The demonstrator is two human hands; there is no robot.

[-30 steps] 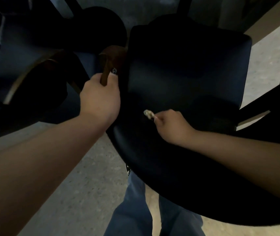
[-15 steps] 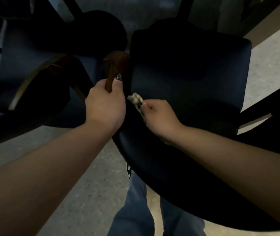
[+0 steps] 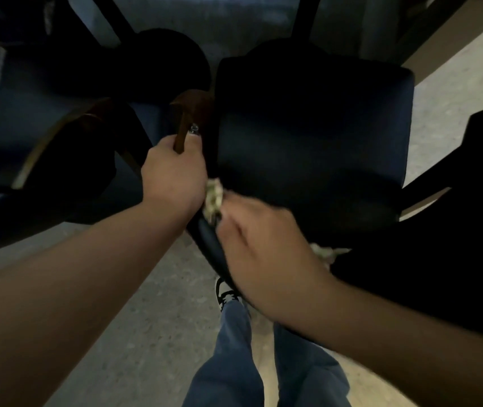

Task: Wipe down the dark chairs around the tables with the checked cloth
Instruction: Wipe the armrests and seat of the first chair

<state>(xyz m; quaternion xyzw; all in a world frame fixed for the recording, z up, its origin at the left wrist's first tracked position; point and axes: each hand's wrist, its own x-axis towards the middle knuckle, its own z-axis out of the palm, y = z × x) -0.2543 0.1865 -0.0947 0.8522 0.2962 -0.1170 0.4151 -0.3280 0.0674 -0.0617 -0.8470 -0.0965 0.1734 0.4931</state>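
A dark padded chair (image 3: pixel 310 142) fills the middle of the view, seen from above its backrest. My left hand (image 3: pixel 172 174) grips the brown wooden arm (image 3: pixel 186 118) at the chair's left side. My right hand (image 3: pixel 263 248) holds the checked cloth (image 3: pixel 213 198) bunched against the left edge of the backrest, close to my left hand. A second bit of the cloth shows behind my right wrist. Most of the cloth is hidden under my fingers.
Another dark chair (image 3: pixel 67 160) with a curved wooden arm stands close on the left. A dark shape (image 3: pixel 475 177) lies at the right. Table legs (image 3: pixel 304 16) rise at the back. My legs and a shoe (image 3: pixel 225 293) stand on the speckled floor (image 3: pixel 134 333) below.
My right hand has slid the cloth from the middle of the backrest to its left edge, then down and toward me. My left hand has kept its grip on the wooden arm.
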